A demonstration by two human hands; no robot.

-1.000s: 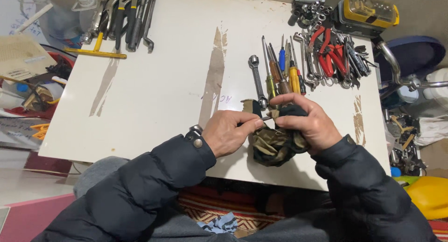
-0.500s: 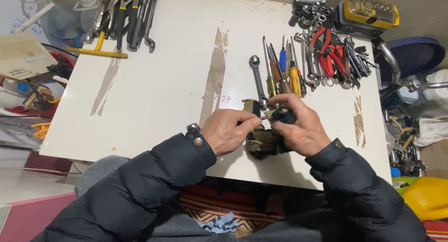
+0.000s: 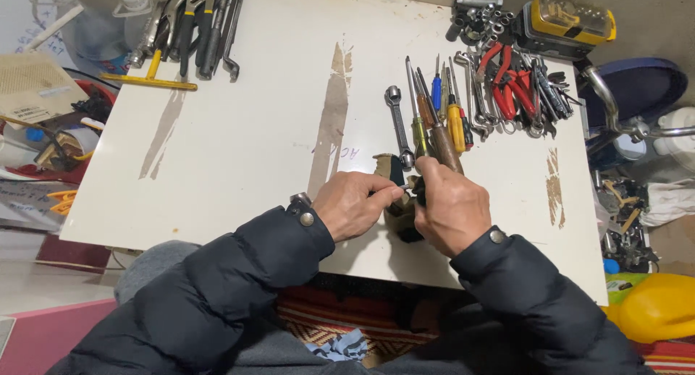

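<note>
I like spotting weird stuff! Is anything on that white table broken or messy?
Yes: the white table top has long brown patches where the surface looks worn or peeled away. The tools lie in tidy rows, and nothing looks spilled.

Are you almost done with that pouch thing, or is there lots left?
Done: wrenches and screwdrivers already lie in rows on the white board. In hand: the left hand and right hand hold a small camouflage pouch at the board's near edge. Left: I can't tell, since its inside is hidden.
</note>
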